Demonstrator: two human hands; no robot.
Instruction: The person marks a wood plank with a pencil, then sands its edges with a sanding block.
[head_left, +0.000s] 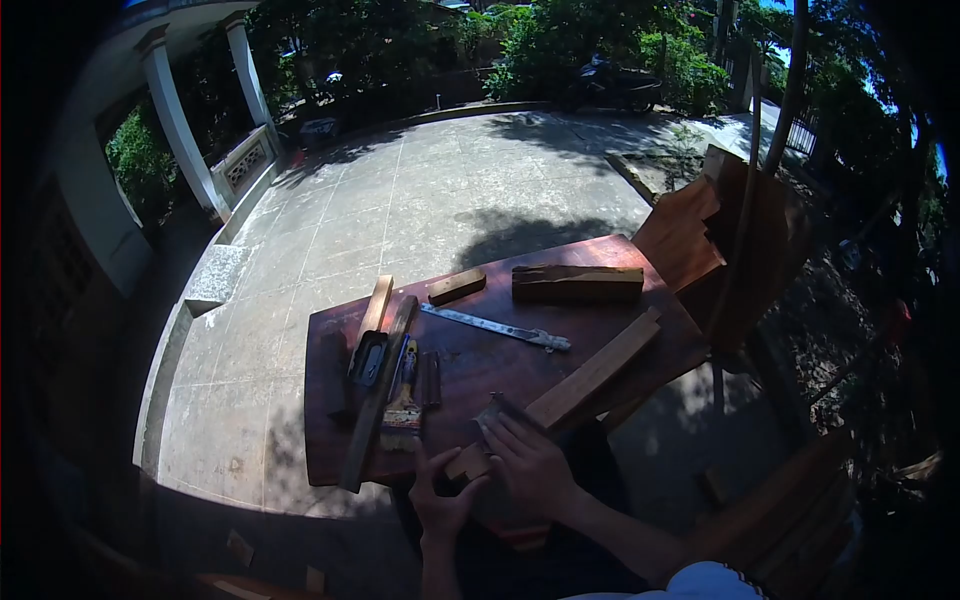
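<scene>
At the near edge of the dark reddish wooden table (480, 367), my left hand (440, 505) grips a small wood block (468, 462) between thumb and fingers. Just to the right, my right hand (525, 470) lies over a dark flat piece (494, 408), its fingers close together along it. What that piece is made of is too dark to tell, and my palm hides its lower part. The two hands are close together, beside the block. A worn paintbrush (403, 412) lies left of them, bristles toward me. A long wood strip (594, 368) lies beyond my right hand.
On the table are a metal ruler-like tool (495, 327), a thick wood block (578, 284), a short block (457, 286), a dark long strip (380, 390) overhanging the near edge, and a black tool (369, 358). Large wood sheets (680, 235) stand at the right.
</scene>
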